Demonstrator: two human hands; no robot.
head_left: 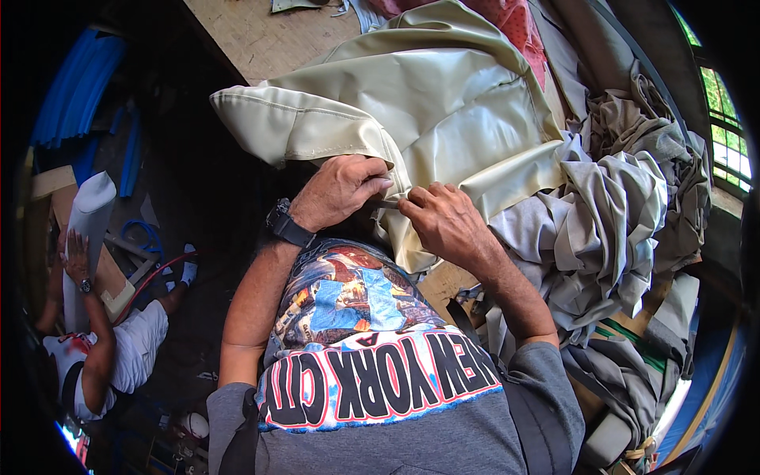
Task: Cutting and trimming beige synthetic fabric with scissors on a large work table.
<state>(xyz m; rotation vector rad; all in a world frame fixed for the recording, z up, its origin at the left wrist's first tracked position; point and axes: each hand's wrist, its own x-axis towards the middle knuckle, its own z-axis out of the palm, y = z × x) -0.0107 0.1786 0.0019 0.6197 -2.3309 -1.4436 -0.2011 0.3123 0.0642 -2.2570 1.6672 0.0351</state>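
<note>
A glossy cream vinyl cover [443, 103] with stitched seams spreads over the table in front of me. One narrow, rounded section of it points to the left. My left hand [342, 191], wearing a black watch, is closed with thumb and finger pinched at the seamed edge of this cover. Close by on its right, my right hand [445, 223] is also closed, gripping a slim dark object [385, 203] beside the same edge. Its kind is hard to make out, as the fingers hide most of it. Part of the cover hangs down against my shirt between the hands.
Crumpled grey fabric [602, 229] is heaped to the right, near a barred window [728, 134]. Bare wooden tabletop [269, 39] shows at the far left. On the lower left, another person [119, 340] handles a pale grey padded piece [89, 214]. Blue strips [75, 87] stand behind.
</note>
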